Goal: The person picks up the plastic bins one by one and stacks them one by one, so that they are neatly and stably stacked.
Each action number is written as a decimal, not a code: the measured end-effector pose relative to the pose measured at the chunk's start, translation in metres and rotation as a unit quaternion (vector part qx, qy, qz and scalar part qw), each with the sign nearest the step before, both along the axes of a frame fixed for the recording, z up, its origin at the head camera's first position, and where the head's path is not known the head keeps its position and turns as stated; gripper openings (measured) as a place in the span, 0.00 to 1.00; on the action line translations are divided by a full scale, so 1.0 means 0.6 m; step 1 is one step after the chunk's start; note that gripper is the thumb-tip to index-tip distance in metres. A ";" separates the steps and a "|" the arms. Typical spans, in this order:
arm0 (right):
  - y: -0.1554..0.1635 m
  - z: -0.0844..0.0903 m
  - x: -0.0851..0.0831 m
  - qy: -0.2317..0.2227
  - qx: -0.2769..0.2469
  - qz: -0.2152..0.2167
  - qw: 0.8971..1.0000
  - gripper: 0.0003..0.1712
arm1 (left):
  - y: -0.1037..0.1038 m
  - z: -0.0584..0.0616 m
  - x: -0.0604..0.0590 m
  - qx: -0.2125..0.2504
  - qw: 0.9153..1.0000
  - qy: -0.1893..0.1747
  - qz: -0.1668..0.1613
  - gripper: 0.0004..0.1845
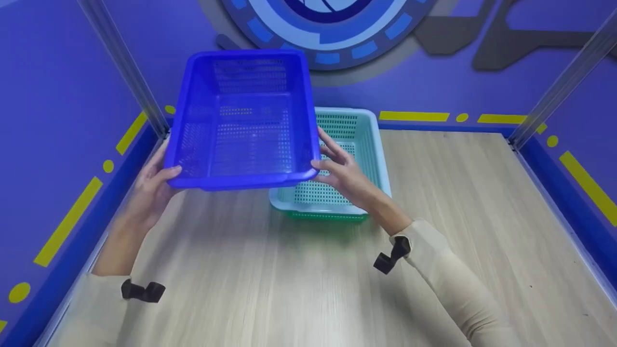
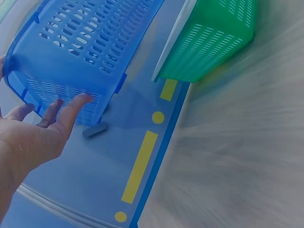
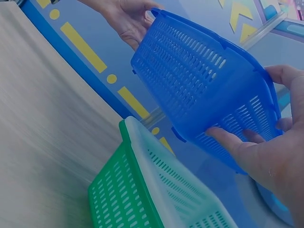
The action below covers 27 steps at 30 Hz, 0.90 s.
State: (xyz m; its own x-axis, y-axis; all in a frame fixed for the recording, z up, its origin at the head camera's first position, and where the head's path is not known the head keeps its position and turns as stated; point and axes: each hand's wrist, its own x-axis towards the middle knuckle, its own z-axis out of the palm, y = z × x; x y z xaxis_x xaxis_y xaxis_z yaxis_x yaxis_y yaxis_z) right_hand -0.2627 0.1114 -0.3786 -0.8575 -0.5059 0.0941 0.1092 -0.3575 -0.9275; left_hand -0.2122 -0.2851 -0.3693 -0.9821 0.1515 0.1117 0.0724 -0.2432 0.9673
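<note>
Both hands hold up a blue slotted plastic basket [image 1: 253,130], its open side tilted toward the head camera. The left hand [image 1: 153,190] grips the near left corner, thumb over the rim and fingers under the outer wall. At the near right corner the right hand [image 1: 344,173] grips the same way, its fingers spread along the side in the right wrist view. Behind the right hand, a light teal basket [image 1: 378,159] sits inside a green basket [image 1: 330,217] on the wooden tabletop. The blue basket overlaps their left part in the head view.
The wood-grain tabletop [image 1: 231,279] is bounded by blue panels with yellow markings [image 1: 413,116] at the back and sides. Metal posts [image 1: 123,62] stand at the back corners. A black wrist mount [image 1: 393,254] sits on each sleeve.
</note>
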 end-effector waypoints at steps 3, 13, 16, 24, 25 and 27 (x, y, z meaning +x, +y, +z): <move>0.009 0.000 -0.001 0.000 -0.005 0.000 1.000 0.46 | 0.008 0.001 -0.004 -0.005 1.000 0.009 -0.013 0.35; 0.040 0.002 -0.003 -0.004 -0.008 -0.015 1.000 0.46 | 0.037 0.001 -0.016 -0.008 1.000 -0.008 -0.022 0.36; 0.049 -0.001 -0.003 -0.004 -0.011 -0.018 1.000 0.45 | 0.045 -0.004 -0.019 -0.008 1.000 -0.012 -0.027 0.35; 0.082 -0.008 -0.003 0.000 -0.013 -0.022 1.000 0.44 | 0.071 -0.015 -0.038 0.009 0.999 -0.002 -0.054 0.35; 0.087 -0.007 -0.003 0.002 -0.013 -0.023 1.000 0.44 | 0.076 -0.014 -0.042 0.010 0.998 0.000 -0.059 0.35; 0.100 -0.006 -0.002 0.006 -0.012 -0.023 1.000 0.44 | 0.086 -0.011 -0.049 0.011 0.998 0.003 -0.069 0.36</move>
State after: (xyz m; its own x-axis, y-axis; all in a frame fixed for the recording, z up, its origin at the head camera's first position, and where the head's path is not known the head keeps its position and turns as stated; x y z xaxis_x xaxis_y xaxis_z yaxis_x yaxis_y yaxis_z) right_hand -0.2641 0.1714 -0.3820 -0.8787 -0.4631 0.1160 0.0810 -0.3841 -0.9197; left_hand -0.2419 -0.2336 -0.3759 -0.9516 0.2819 0.1225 0.0432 -0.2720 0.9613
